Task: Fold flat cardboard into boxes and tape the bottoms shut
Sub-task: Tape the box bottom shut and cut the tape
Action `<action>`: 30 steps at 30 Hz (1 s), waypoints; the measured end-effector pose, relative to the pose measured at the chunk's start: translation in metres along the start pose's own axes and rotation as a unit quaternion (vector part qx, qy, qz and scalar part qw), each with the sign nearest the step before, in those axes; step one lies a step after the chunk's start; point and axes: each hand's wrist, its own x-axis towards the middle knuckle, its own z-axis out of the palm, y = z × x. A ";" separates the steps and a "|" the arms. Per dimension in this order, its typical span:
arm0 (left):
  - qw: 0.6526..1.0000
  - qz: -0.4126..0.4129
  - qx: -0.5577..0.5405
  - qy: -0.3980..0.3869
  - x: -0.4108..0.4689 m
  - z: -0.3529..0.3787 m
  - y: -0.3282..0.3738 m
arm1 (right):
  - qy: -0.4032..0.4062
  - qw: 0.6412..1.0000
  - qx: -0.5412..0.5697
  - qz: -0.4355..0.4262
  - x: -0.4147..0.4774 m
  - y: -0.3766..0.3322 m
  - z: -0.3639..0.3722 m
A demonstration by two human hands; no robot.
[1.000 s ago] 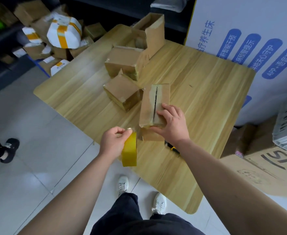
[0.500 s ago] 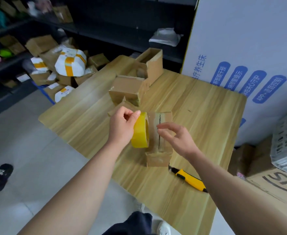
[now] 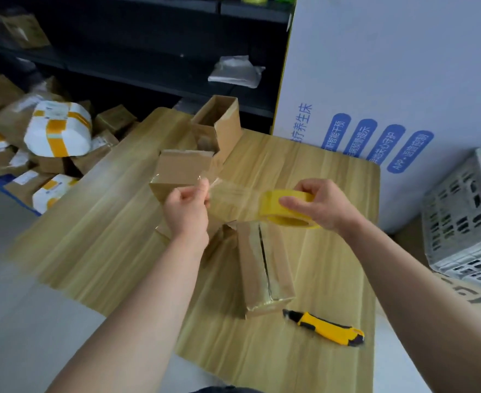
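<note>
L hand [image 3: 186,211]: fingers pinch end of tape [image 3: 233,197], above desk [image 3: 105,245].
R hand [image 3: 325,207]: fingers curled round roll [image 3: 286,212]; tape stretched betw. hands.
Box [image 3: 264,268]: on desk, just under roll, seam up, slit open.
Knife [image 3: 328,327]: on desk, near-right of Box, apart.

A light wooden table [image 3: 105,251] stands on a pale grey floor [image 3: 12,321]; dark shelving [image 3: 120,61] runs behind it; taped parcels [image 3: 57,134] pile up at left; a tall white carton [image 3: 389,66] with blue labels and a white slotted crate [image 3: 460,222] stand at right.
</note>
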 end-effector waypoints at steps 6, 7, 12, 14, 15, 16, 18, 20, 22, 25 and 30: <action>0.984 -0.170 -0.049 -0.037 -0.002 0.007 -0.037 | -0.008 0.993 -0.112 0.045 0.022 0.021 -0.023; 0.983 -0.175 -0.030 -0.044 -0.002 0.009 -0.043 | -0.013 0.990 -0.135 0.047 0.025 0.024 -0.024; 0.979 -0.196 0.005 -0.049 -0.008 0.020 -0.062 | -0.051 0.975 -0.211 0.045 0.043 0.037 -0.029; 0.979 -0.200 0.002 -0.031 -0.012 0.024 -0.067 | -0.072 0.972 -0.219 0.043 0.051 0.041 -0.029; 0.980 -0.201 0.010 -0.014 -0.012 0.025 -0.071 | -0.080 0.970 -0.224 0.041 0.054 0.042 -0.028; 0.980 -0.198 0.023 0.002 -0.013 0.026 -0.075 | -0.086 0.969 -0.229 0.038 0.058 0.043 -0.028; 0.979 -0.199 0.040 0.022 -0.014 0.026 -0.080 | -0.093 0.966 -0.239 0.033 0.064 0.044 -0.027; 0.978 -0.200 0.048 0.026 -0.013 0.024 -0.087 | -0.100 0.964 -0.243 0.031 0.069 0.045 -0.025; 0.979 -0.196 0.055 0.030 -0.011 0.023 -0.090 | -0.108 0.962 -0.247 0.029 0.075 0.048 -0.023; 0.978 -0.194 0.064 0.038 -0.007 0.024 -0.094 | -0.117 0.960 -0.251 0.034 0.080 0.055 -0.018; 0.980 -0.177 0.086 0.043 -0.003 0.027 -0.103 | -0.131 0.960 -0.242 0.040 0.084 0.066 -0.014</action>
